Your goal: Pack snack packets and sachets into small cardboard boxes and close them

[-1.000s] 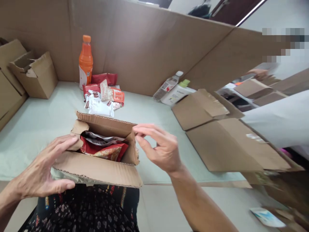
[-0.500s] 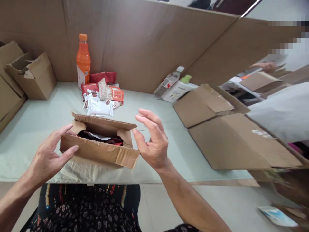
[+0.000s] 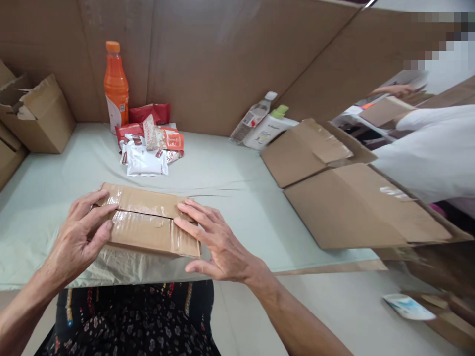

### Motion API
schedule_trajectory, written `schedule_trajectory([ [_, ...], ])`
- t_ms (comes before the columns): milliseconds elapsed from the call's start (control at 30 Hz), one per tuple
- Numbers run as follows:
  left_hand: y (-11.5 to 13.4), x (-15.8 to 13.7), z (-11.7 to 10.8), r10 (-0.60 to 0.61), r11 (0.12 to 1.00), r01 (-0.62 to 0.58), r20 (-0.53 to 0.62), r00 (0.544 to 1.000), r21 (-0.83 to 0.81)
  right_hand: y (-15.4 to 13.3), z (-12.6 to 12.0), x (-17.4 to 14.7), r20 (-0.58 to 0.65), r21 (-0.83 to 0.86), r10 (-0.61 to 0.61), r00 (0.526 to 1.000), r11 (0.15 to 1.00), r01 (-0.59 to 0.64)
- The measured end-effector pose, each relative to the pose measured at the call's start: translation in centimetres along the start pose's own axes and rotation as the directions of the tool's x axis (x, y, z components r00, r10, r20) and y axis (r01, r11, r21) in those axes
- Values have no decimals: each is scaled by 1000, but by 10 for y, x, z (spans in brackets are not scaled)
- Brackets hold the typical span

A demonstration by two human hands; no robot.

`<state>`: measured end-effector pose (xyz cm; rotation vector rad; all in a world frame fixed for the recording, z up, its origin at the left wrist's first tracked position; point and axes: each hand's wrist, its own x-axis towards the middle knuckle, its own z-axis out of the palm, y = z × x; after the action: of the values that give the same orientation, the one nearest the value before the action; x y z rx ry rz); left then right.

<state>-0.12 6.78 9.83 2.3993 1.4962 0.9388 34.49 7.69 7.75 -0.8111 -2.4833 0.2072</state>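
Observation:
A small cardboard box (image 3: 144, 225) lies at the table's front edge with its two long top flaps folded down, meeting at a narrow dark slit. Clear tape strips shine near both ends. My left hand (image 3: 83, 225) rests on the box's left end, fingers apart on the flaps. On the right end lie the spread fingertips of my right hand (image 3: 213, 237), its thumb held out past the near corner. What is inside the box is hidden by the flaps.
Behind the box are white packets (image 3: 146, 160), red packets (image 3: 150, 113) and an orange bottle (image 3: 117, 86). To the right stand a clear bottle (image 3: 252, 121), a white bottle (image 3: 269, 131) and larger open cartons (image 3: 349, 205). A co-worker's white sleeve (image 3: 434, 143) shows beyond.
The box's top flaps have gone from standing open to folded down, covering the dark contents. My right hand has moved left and down onto the box; my left hand stays at its left end.

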Motion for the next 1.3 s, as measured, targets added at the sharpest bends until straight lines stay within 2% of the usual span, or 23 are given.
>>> schedule_trajectory([
  [133, -4, 0, 0, 1, 1000, -1, -51, 999, -6, 2, -5, 16, 73, -63, 28, 997, 998, -24],
  [300, -11, 3, -1, -16, 1000, 17, -43, 999, 10, 11, -13, 46, 181, -32, -26, 983, 999, 32],
  [467, -10, 3, 2, 26, 999, -24, -87, 996, 24, 12, -10, 49, 194, -72, -53, 980, 995, 68],
  [600, -2, 6, 8, 26, 999, -25, -52, 998, 25, 12, -8, 32, 125, -57, -66, 990, 996, 74],
  [700, 9, 13, 20, 50, 999, -50, 6, 999, 3, 18, -14, 5, 32, -48, -47, 998, 998, 49],
  [767, 17, 18, 31, 44, 999, -43, 30, 999, -33, 28, -23, -21, -50, -69, 0, 999, 998, -4],
  [833, 19, 23, 44, 37, 998, -32, 71, 997, -59, 46, -34, -51, -143, -120, 103, 984, 985, -121],
  [900, 15, 28, 60, 44, 998, -39, 127, 991, -41, 72, -48, -80, -242, -190, 244, 939, 937, -293],
  [933, 9, 30, 69, 55, 998, -53, 159, 986, -17, 89, -56, -92, -293, -226, 321, 901, 892, -391],
  [1000, -6, 32, 91, 92, 993, -104, 194, 977, 51, 125, -71, -110, -390, -276, 466, 795, 764, -583],
  [1067, -21, 32, 114, 160, 975, -185, 189, 969, 125, 162, -84, -115, -463, -288, 585, 666, 611, -737],
  [1133, -33, 30, 135, 233, 943, -266, 177, 956, 198, 195, -96, -108, -503, -283, 666, 551, 476, -833],
  [1167, -37, 29, 143, 265, 925, -300, 169, 949, 233, 209, -101, -101, -511, -283, 691, 511, 426, -859],
  [1233, -39, 25, 153, 318, 891, -348, 148, 937, 291, 230, -109, -84, -508, -298, 726, 463, 356, -885],
  [1300, -37, 24, 155, 356, 866, -377, 124, 926, 329, 245, -115, -69, -492, -320, 747, 447, 323, -891],
])
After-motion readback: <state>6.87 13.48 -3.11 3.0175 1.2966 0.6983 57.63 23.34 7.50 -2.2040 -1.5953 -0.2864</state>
